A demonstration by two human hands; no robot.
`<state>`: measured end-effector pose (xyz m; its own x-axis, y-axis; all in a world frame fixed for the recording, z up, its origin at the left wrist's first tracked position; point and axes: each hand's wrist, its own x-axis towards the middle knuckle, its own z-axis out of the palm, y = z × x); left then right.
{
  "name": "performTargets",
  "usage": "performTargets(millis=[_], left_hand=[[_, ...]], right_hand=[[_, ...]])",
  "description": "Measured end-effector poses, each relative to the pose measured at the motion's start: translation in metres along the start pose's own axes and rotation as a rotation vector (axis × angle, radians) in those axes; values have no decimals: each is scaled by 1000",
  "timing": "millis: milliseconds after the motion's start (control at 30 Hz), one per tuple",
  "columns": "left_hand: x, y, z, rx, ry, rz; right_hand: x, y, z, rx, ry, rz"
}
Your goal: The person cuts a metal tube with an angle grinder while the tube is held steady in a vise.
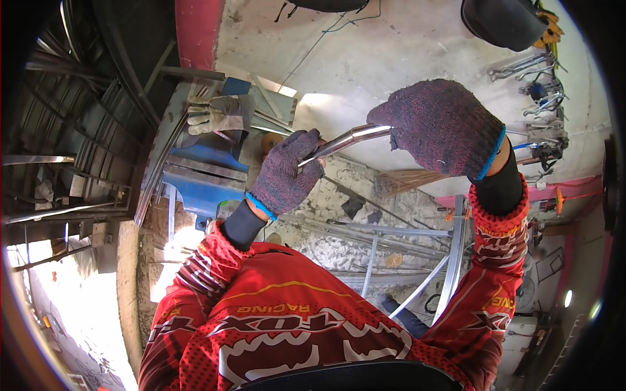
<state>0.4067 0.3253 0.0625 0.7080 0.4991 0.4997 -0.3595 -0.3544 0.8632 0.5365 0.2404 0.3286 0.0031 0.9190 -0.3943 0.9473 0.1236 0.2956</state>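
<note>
My left hand [285,174], in a dark knitted glove with a blue cuff, grips the lower end of a short shiny metal tube [349,139]. My right hand [442,127], gloved the same way, closes over the tube's upper end. The tube runs slanted between both hands, held in the air above the concrete floor. My red printed sleeves and chest fill the bottom of the view.
A blue vise stand [205,176] with a pale work glove [218,114] draped on it sits left of my hands. Long metal bars [391,234] and a broom [407,181] lie below. Wrenches [528,65] and a dark bucket [502,23] are at top right.
</note>
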Motion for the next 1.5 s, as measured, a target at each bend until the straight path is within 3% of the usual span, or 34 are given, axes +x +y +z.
performTargets(millis=[700, 767, 867, 900, 967, 1000, 1100, 1133, 1167, 1233, 1300, 1367, 1500], left_hand=[[-1, -4, 1, 13, -22, -19], [0, -5, 1, 183, 62, 79], [-7, -9, -3, 278, 124, 24], [-12, -16, -4, 289, 106, 34], [-26, -29, -11, 354, 131, -3], [-31, -25, -15, 245, 97, -196], [-47, -32, -19, 122, 130, -229], [-53, -35, -19, 66, 145, -265], [-50, -33, -20, 77, 133, -261], [-41, -27, -17, 224, 140, -41], [-23, -7, -15, 183, 102, -110], [-7, -3, -12, 286, 78, 56], [-1, -13, -10, 158, 25, -75]], right_hand=[[2, 3, 0, 5, -14, -3], [2, 5, -1, 10, 2, 9], [8, 18, 5, 34, -51, 73], [8, 22, 9, 46, -35, 85], [7, 29, 18, 8, 294, -72], [9, 30, 18, -28, 290, -109], [18, 32, 22, -24, 257, -116], [20, 33, 29, -10, 403, -171], [18, 31, 30, -3, 415, -162], [18, 26, 32, 6, 391, -133], [21, 22, 29, 4, 364, -116], [26, 18, 23, -6, 333, -105], [28, 12, 9, -30, 273, -66]])
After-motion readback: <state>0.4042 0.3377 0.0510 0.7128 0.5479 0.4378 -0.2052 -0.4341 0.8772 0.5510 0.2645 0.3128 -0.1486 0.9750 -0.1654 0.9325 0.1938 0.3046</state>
